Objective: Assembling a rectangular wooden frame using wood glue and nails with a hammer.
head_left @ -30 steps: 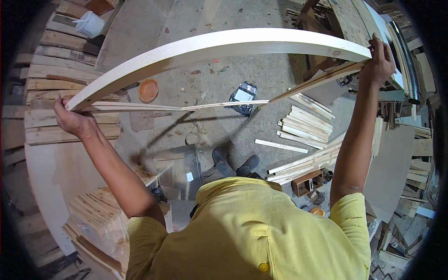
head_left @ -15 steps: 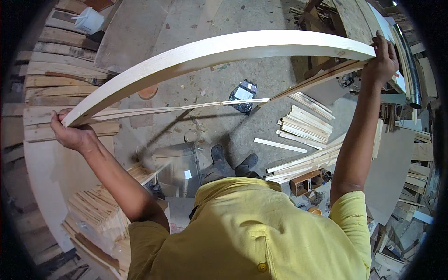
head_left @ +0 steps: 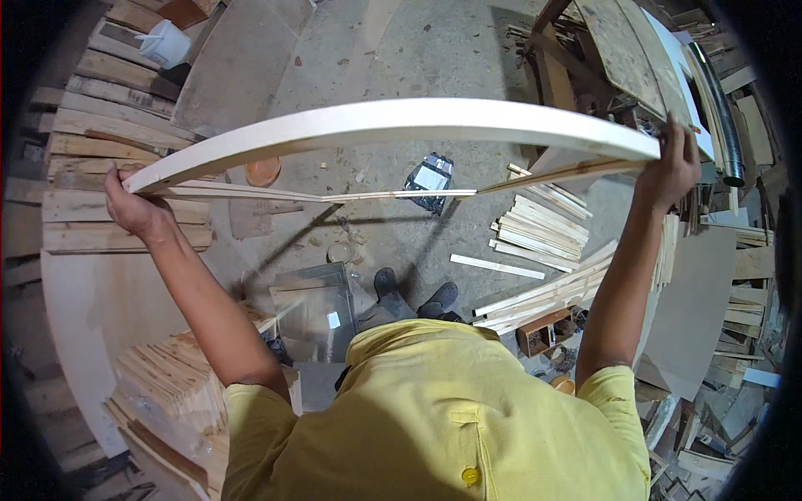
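Spanning both hands, a long pale board (head_left: 393, 123).

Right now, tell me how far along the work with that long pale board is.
Done: the long pale board is off the floor, carried level at head height. In hand: the left hand and right hand each keep a grip on one end, with a thin strip held beneath it. Left: it has not been set down; loose slats lie on the concrete floor below.
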### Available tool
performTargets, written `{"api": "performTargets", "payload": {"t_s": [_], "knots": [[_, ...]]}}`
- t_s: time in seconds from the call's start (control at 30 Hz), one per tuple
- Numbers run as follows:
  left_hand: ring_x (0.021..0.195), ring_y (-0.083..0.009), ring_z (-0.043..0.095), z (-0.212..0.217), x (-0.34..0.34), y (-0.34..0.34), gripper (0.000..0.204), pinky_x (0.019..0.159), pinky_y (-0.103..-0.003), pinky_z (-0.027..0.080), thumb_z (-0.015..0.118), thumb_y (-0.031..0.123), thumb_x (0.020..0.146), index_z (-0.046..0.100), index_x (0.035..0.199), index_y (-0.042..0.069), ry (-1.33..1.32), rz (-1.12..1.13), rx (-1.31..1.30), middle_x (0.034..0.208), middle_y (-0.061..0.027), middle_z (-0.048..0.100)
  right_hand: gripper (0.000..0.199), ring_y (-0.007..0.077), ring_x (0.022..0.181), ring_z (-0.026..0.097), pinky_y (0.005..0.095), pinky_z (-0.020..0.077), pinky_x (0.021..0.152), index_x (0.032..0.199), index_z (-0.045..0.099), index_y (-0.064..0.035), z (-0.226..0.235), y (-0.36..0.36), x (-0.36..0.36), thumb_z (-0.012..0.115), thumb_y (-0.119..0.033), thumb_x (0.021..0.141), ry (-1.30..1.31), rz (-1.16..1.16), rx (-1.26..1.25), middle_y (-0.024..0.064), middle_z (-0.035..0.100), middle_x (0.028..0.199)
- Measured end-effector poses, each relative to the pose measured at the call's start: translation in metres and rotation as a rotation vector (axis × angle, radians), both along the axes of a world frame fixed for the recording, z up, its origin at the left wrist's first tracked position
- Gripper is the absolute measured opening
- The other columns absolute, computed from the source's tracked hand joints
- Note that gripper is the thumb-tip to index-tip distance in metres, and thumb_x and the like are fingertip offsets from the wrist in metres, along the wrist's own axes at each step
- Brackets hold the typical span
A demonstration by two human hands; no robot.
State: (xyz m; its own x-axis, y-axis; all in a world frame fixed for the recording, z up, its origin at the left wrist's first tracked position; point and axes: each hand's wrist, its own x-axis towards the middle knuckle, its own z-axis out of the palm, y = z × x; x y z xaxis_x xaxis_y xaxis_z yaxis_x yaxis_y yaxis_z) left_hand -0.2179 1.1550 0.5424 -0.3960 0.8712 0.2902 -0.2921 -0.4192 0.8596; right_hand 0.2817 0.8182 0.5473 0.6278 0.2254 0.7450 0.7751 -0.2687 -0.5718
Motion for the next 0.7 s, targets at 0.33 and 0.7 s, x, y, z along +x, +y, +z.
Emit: {"api": "performTargets", "payload": {"t_s": [0.33,0.7], "knots": [[0.056,-0.0148,0.039,-0.012,-0.044,-0.063,0.030,0.057,-0.030,0.037,0.045,0.024,0.091,0.040,0.064,0.011,-0.016,-0.130,-0.005,0.059,-0.0023,0.041,0.016,0.0087,0.050,0.049,0.0217,0.0413,0.046,0.076,0.057,-0.0018,-0.012,-0.076,-0.079,0.059,-0.012,0.088,0.442,0.167,0.424,0.0045,0.054,0.062],[0.061,-0.0172,0.038,-0.037,-0.103,-0.127,0.034,0.061,-0.029,0.031,0.030,0.025,0.095,0.039,0.064,0.011,0.169,-0.332,0.072,0.058,-0.0048,0.038,0.019,0.0141,0.051,0.051,0.0243,0.0440,0.049,0.078,0.052,-0.0014,-0.032,-0.142,-0.118,0.048,-0.014,0.092,0.405,0.078,0.290,0.0119,0.054,0.064]]}}
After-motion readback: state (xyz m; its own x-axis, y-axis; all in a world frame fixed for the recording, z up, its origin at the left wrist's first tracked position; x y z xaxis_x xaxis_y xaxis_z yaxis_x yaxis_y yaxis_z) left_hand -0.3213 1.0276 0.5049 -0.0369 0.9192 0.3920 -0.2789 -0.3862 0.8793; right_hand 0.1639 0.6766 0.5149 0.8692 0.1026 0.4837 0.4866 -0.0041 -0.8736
